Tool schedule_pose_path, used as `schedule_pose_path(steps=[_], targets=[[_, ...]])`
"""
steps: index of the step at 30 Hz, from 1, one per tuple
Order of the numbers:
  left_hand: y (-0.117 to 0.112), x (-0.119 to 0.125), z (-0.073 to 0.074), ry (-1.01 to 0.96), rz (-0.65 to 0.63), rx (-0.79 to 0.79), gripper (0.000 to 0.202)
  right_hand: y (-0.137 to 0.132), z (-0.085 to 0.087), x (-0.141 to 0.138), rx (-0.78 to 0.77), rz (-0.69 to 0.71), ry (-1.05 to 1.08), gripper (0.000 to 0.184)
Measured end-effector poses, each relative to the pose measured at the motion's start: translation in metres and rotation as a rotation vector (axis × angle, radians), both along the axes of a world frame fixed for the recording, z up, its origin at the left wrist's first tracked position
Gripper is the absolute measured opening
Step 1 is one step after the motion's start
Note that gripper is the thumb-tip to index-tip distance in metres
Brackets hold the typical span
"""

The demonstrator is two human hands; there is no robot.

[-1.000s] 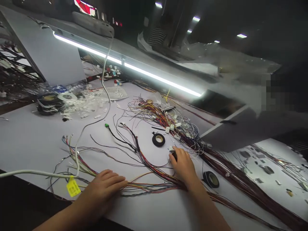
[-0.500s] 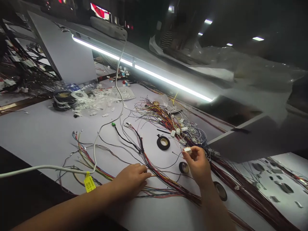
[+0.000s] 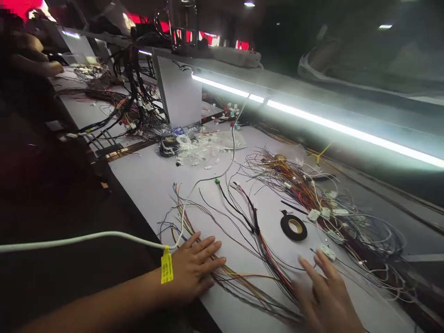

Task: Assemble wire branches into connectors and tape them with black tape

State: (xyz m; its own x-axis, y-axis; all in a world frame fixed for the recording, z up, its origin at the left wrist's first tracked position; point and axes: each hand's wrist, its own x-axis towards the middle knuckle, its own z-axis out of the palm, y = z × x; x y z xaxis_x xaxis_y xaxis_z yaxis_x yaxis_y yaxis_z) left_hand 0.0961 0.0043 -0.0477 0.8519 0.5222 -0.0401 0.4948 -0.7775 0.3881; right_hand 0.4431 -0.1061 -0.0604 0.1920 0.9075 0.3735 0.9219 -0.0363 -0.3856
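Note:
My left hand [image 3: 196, 268] lies with its fingers spread over a bundle of coloured wires [image 3: 249, 289] near the front edge of the table. Partly blurred, my right hand [image 3: 328, 296] is open at the lower right, beside the thicker end of the bundle. Just past its fingertips lies a white connector [image 3: 328, 253] with dark wires. Between the hands and the far wires, a branch in black tape ends in a green connector [image 3: 217, 181]. A roll of black tape [image 3: 294, 226] lies beyond my right hand.
A white cable [image 3: 114, 233] with a yellow tag [image 3: 167, 267] crosses above my left forearm. A heap of loose wires [image 3: 298, 180] with white connectors lies toward the back right. Plastic bags [image 3: 211, 145] sit farther back, under a lit tube [image 3: 347, 127]. Another person's arm [image 3: 38, 67] shows far left.
My right hand has let go of the white connector and opened. My left hand's fingers have spread out over the wires. The view has turned to the left.

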Motion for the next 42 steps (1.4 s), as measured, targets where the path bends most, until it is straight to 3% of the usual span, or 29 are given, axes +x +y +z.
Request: schedule_pose_path(steps=[4, 8, 10, 13, 16, 18, 21, 25, 28, 30, 32, 36, 40, 42], targets=[[0.022, -0.019, -0.008, 0.066, 0.166, 0.058, 0.052, 0.014, -0.010, -0.065, -0.007, 0.355, -0.212, 0.056], [0.040, -0.036, -0.008, -0.025, 0.211, -0.052, 0.062, 0.016, -0.025, -0.106, -0.048, 0.657, -0.387, 0.069], [0.046, -0.044, 0.004, -0.255, 0.218, -0.170, 0.072, 0.014, -0.029, -0.111, -0.069, 0.700, -0.433, 0.071], [0.057, -0.055, 0.032, -0.717, 0.204, -0.340, 0.086, 0.015, -0.030, -0.109, -0.064, 0.686, -0.456, 0.071], [0.072, -0.071, 0.053, -0.928, 0.231, -0.329, 0.084, 0.023, -0.028, -0.105, 0.016, 0.710, -0.464, 0.063], [0.082, -0.085, 0.054, -0.868, 0.362, -0.268, 0.076, 0.032, -0.025, -0.106, 0.079, 0.737, -0.445, 0.053], [0.091, -0.107, 0.040, -0.687, 0.526, -0.263, 0.073, 0.046, -0.015, -0.115, 0.131, 0.762, -0.338, 0.038], [0.090, -0.114, 0.019, -0.375, 0.697, -0.235, 0.058, 0.062, -0.003, -0.141, 0.044, 0.798, -0.229, 0.028], [0.088, -0.105, 0.011, -0.169, 0.713, -0.074, 0.022, 0.067, -0.004, -0.162, -0.038, 0.814, -0.243, 0.030], [0.086, -0.100, 0.009, -0.182, 0.696, -0.044, 0.016, 0.067, -0.009, -0.170, -0.055, 0.800, -0.239, 0.035], [0.082, -0.101, 0.009, -0.318, 0.718, -0.167, 0.017, 0.065, -0.012, -0.172, -0.055, 0.758, -0.181, 0.038], [0.069, -0.114, 0.007, -0.634, 0.861, -0.681, 0.021, 0.077, -0.006, -0.165, -0.063, 0.596, -0.020, 0.031], [0.060, -0.125, 0.003, -1.100, 1.048, -1.237, 0.016, 0.116, 0.009, -0.166, -0.138, 0.553, 0.030, 0.029], [0.060, -0.125, 0.003, -1.327, 1.142, -1.349, 0.016, 0.138, 0.013, -0.174, -0.161, 0.535, 0.024, 0.028]])
